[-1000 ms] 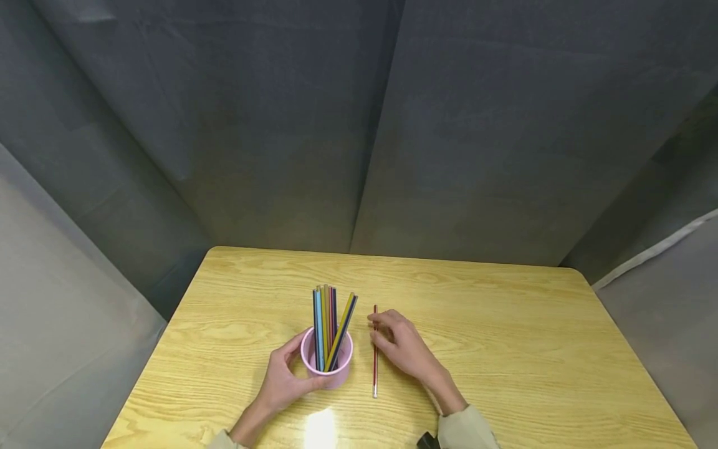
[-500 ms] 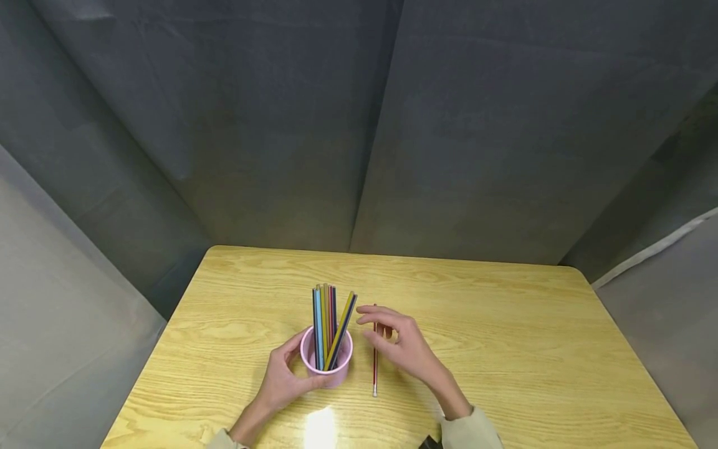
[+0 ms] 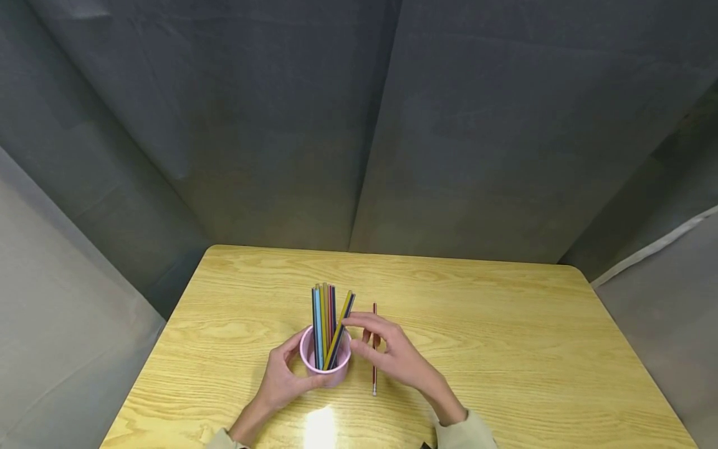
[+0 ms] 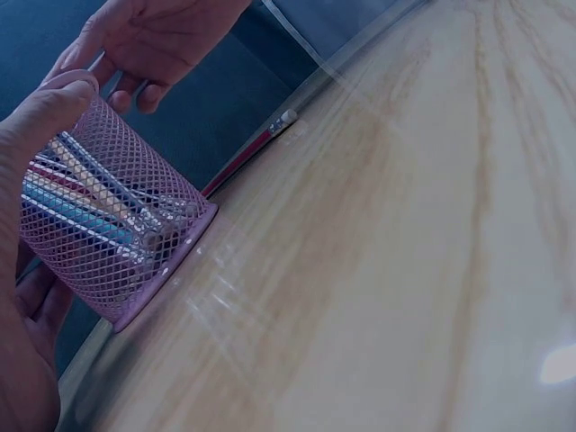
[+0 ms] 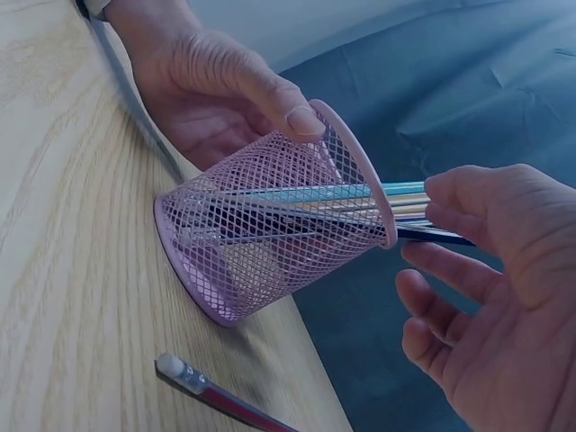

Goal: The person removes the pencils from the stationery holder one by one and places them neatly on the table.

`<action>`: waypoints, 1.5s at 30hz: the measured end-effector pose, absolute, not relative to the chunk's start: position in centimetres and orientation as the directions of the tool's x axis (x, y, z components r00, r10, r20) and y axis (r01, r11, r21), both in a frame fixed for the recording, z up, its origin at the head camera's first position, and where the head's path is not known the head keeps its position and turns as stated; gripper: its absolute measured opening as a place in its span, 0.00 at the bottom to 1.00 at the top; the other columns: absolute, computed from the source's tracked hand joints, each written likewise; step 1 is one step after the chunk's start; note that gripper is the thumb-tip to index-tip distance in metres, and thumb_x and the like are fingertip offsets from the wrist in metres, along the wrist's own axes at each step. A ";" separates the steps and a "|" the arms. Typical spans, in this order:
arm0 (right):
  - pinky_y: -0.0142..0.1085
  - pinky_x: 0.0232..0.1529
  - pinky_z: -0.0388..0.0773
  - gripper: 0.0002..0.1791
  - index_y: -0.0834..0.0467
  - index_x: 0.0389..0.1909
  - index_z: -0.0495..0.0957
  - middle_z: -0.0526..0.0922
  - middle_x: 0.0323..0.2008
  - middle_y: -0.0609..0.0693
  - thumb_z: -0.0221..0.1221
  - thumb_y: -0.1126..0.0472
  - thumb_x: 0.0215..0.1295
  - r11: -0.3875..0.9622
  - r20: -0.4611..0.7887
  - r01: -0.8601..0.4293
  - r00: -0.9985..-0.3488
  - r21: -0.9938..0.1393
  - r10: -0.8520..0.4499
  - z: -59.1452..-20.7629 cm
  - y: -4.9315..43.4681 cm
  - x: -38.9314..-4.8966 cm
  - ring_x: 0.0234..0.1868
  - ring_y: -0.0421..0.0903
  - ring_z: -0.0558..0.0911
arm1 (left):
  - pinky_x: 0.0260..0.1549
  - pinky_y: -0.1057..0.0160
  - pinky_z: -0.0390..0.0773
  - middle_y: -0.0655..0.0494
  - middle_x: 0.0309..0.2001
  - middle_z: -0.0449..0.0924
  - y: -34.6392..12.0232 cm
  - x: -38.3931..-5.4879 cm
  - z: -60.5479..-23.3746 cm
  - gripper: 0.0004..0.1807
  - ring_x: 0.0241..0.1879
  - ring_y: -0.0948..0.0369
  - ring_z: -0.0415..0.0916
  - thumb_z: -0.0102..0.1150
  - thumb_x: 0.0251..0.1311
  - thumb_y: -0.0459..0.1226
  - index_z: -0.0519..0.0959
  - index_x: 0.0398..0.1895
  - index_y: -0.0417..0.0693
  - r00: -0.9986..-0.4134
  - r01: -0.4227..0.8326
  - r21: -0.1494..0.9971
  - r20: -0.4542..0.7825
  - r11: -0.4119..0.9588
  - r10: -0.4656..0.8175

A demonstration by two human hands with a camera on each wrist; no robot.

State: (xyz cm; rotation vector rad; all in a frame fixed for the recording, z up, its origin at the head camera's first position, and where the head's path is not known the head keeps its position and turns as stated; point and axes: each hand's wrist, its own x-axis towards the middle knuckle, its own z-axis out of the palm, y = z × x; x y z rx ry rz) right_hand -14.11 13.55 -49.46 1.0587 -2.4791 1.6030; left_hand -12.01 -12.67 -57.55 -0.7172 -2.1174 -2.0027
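Observation:
A pink mesh pencil cup (image 3: 331, 379) stands on the table with several colored pencils (image 3: 321, 324) upright in it. My left hand (image 3: 283, 380) holds the cup from its left side, thumb along the near wall below the rim. Two pencils, one of them yellow (image 3: 341, 330), lean to the right in the cup. Around their upper part reaches my right hand (image 3: 395, 354), index finger at the yellow pencil and thumb near the rim, a gap between them. A red pencil (image 5: 236, 405) with a white eraser lies on the table, partly beneath the right hand.
The wooden table (image 3: 505, 337) has rounded far corners. Grey curtains (image 3: 269, 156) hang behind it and at both sides. A bright light reflection lies on the wood near the front.
My right hand has moved left from above the red pencil to the leaning pencils in the cup, its fingers extending. The left hand and cup have stayed in place.

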 end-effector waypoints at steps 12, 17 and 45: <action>0.41 0.46 0.85 0.23 0.55 0.69 0.76 0.79 0.67 0.49 0.61 0.57 0.77 0.309 0.316 -0.523 -0.791 -0.795 -0.524 -49.1 13.5 -14.0 0.47 0.41 0.81 | 0.69 0.64 0.73 0.40 0.66 0.79 -12.7 -12.0 -57.5 0.50 0.64 0.56 0.79 0.84 0.41 0.28 0.71 0.73 0.40 -0.879 0.422 0.907 0.409 0.001 0.245; 0.50 0.64 0.80 0.23 0.52 0.69 0.77 0.79 0.68 0.47 0.61 0.57 0.76 0.328 0.332 -0.538 -0.792 -0.776 -0.512 -48.8 13.6 -14.0 0.60 0.45 0.81 | 0.69 0.63 0.74 0.40 0.66 0.79 -12.7 -12.0 -57.4 0.50 0.63 0.56 0.79 0.84 0.41 0.28 0.72 0.73 0.39 -0.880 0.421 0.907 0.409 -0.001 0.240; 0.42 0.35 0.82 0.19 0.52 0.65 0.80 0.84 0.55 0.49 0.61 0.62 0.76 0.326 0.429 -0.602 -0.773 -0.729 -0.467 -46.8 14.8 -13.9 0.37 0.39 0.77 | 0.69 0.64 0.73 0.40 0.66 0.78 -12.7 -11.9 -57.3 0.50 0.64 0.57 0.79 0.85 0.40 0.29 0.72 0.73 0.39 -0.894 0.398 0.917 0.384 0.014 0.232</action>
